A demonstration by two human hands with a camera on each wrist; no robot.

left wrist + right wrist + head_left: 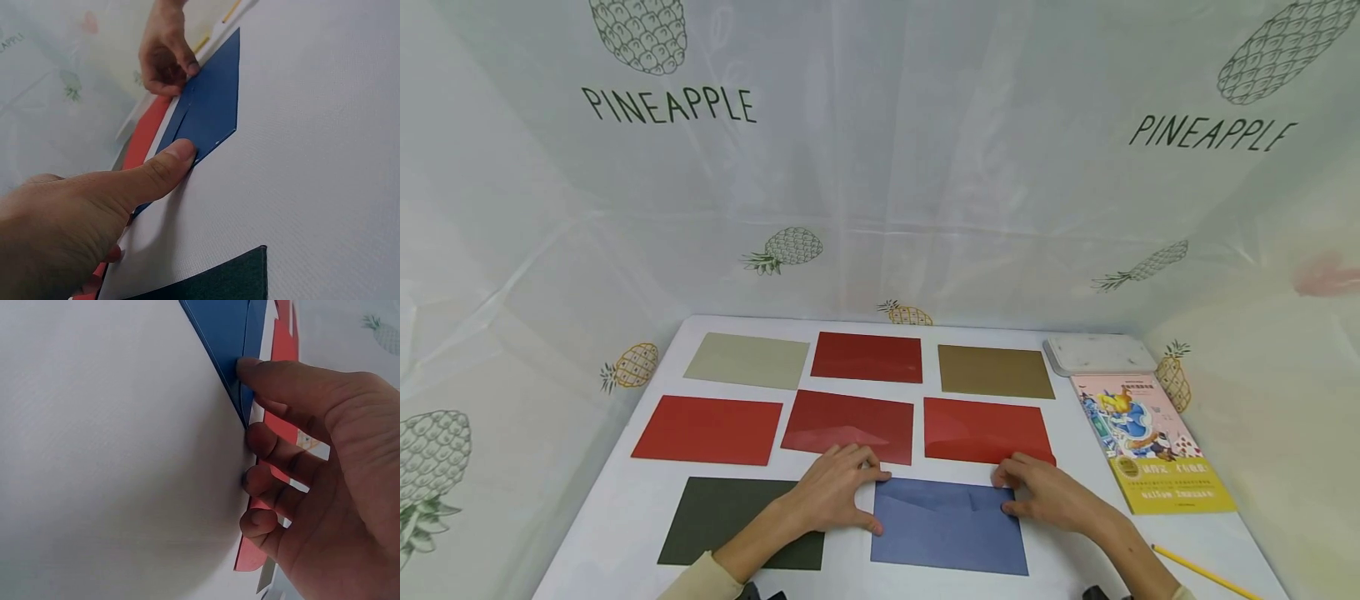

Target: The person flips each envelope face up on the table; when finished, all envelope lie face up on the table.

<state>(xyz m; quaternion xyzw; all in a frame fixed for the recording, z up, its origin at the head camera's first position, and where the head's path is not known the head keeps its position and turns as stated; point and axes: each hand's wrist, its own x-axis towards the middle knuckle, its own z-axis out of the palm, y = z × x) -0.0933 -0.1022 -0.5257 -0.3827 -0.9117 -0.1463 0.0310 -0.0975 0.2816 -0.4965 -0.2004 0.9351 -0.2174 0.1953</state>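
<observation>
A blue envelope [947, 533] with a crease along its upper part lies at the front of the white table. My left hand [837, 490] is at its left edge, the thumb on the edge and the index finger by the upper left corner. In the left wrist view, the left thumb [169, 164] overlaps the blue edge; the other fingers are mostly hidden. My right hand [1052, 496] pinches the upper right corner between thumb and index finger. The right wrist view shows the right thumb [275, 375] on top of the blue envelope [219, 337], other fingers curled beside it.
Under my left forearm lies a dark green envelope [730, 517]. Behind are red envelopes [707, 429], a beige one [748, 358] and a brown one [996, 371]. At right are a book [1150, 442], a white box [1101, 354] and a yellow pencil [1206, 572].
</observation>
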